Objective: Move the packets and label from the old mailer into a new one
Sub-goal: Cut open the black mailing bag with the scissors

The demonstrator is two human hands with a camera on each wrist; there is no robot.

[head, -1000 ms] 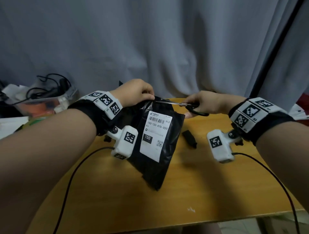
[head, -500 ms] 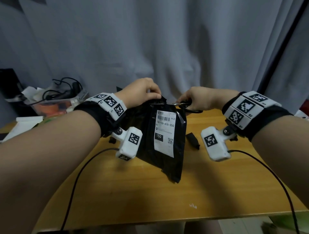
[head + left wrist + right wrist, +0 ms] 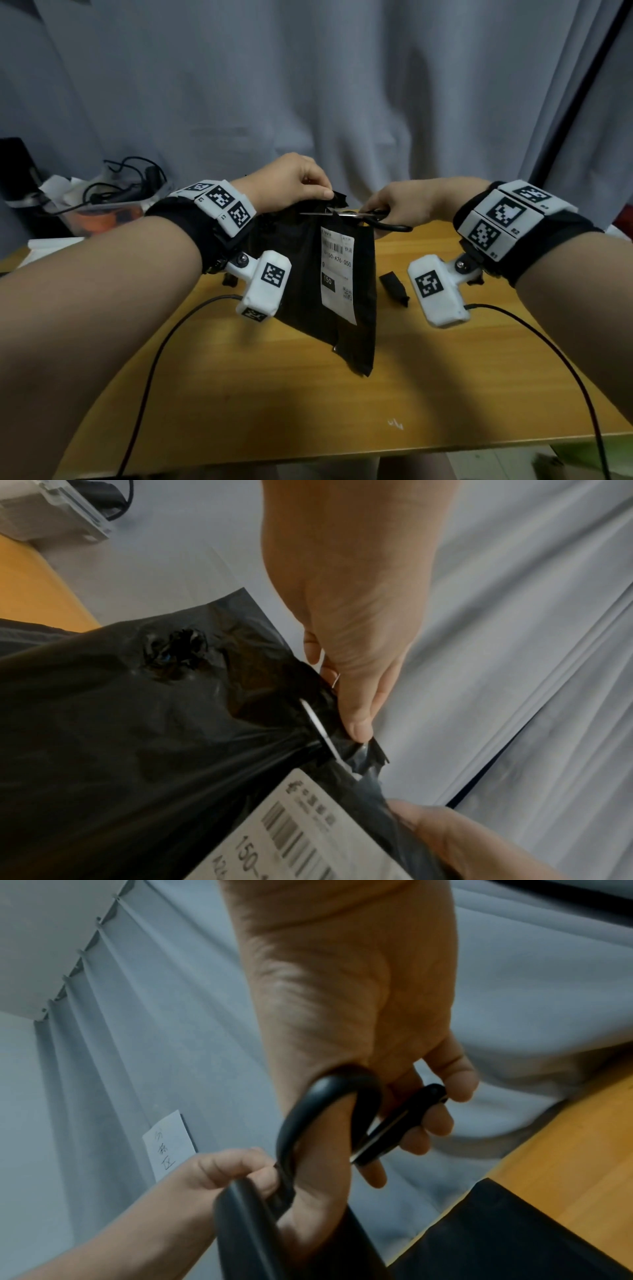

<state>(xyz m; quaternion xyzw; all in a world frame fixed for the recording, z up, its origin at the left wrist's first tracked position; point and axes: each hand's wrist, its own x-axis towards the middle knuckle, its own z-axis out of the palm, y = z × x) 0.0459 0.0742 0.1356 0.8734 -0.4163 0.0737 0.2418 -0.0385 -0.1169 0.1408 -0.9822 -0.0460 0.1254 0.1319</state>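
Observation:
The old black mailer (image 3: 301,274) hangs upright over the wooden table (image 3: 308,404), its lower corner near the tabletop. A white shipping label (image 3: 337,274) with a barcode is stuck on its front. My left hand (image 3: 294,185) pinches the mailer's top edge; the left wrist view shows the thumb (image 3: 356,718) on the black film (image 3: 137,737). My right hand (image 3: 404,205) grips black-handled scissors (image 3: 370,219), whose blades lie across the mailer's top, just under the pinched edge. Its fingers pass through the handle loops (image 3: 329,1110). The packets are hidden inside.
A small black plastic scrap (image 3: 394,289) lies on the table right of the mailer. A clear bin (image 3: 102,209) with cables and paper stands at the back left. A grey curtain (image 3: 308,85) hangs behind. Wrist camera cables (image 3: 154,359) trail over the tabletop.
The mailer has swung from tilted to hanging nearly straight down. The scissor blades have moved further left across the top edge, and a small flap now sticks up above the cut.

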